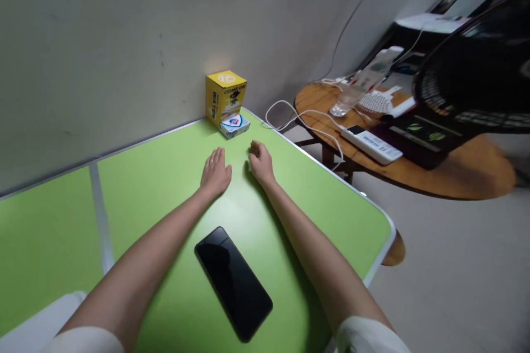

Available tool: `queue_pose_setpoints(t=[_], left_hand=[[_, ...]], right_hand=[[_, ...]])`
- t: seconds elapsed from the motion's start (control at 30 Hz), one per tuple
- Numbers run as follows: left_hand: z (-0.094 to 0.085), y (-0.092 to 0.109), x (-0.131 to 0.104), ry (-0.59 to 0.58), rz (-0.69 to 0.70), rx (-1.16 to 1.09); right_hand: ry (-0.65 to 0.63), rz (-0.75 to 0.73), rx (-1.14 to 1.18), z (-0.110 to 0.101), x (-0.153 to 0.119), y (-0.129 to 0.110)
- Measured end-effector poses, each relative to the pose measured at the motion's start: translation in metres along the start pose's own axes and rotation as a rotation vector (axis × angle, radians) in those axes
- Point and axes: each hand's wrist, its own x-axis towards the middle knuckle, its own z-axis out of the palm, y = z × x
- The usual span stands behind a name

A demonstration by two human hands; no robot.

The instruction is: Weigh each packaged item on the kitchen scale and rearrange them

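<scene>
My left hand [216, 172] lies palm down on the green table [165, 176], its fingers stretched forward and holding nothing. To its right, my right hand [260, 162] rests on the tabletop with its fingers curled in, and no object shows in it. Just beyond both hands stands a yellow box [223, 98] with "COME ON" and "WATER" printed on it. A small white and blue soap box [234, 126] lies flat against its front. Nearer to me, between my forearms, is a black smartphone [234, 282] with its screen up and dark. Neither hand touches these things.
On the right, a wooden side table [476, 171] bears a clear bottle [364, 83], a white power strip [375, 144] and a dark fan [476, 66]. A white cable [308, 112] hangs beside the green table's right edge. A wall [103, 55] rises behind.
</scene>
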Motion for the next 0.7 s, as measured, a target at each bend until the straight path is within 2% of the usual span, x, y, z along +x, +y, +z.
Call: queue_pose_setpoints(t=[0.2,0.37,0.53,0.7], left_hand=[[0.006,0.007,0.059,0.010,-0.031,0.148],[0.006,0.009,0.084,0.027,-0.046,0.139],[0.003,0.007,0.076,-0.024,-0.027,0.133],[-0.003,-0.001,0.036,-0.026,-0.012,0.116]], right_hand=[[0.005,-0.003,-0.040,0.025,0.070,0.031],[-0.034,0.015,-0.158,0.034,0.098,0.037],[-0.043,0.090,-0.109,0.029,0.082,0.020],[-0.076,0.079,-0.086,0.021,0.039,-0.004]])
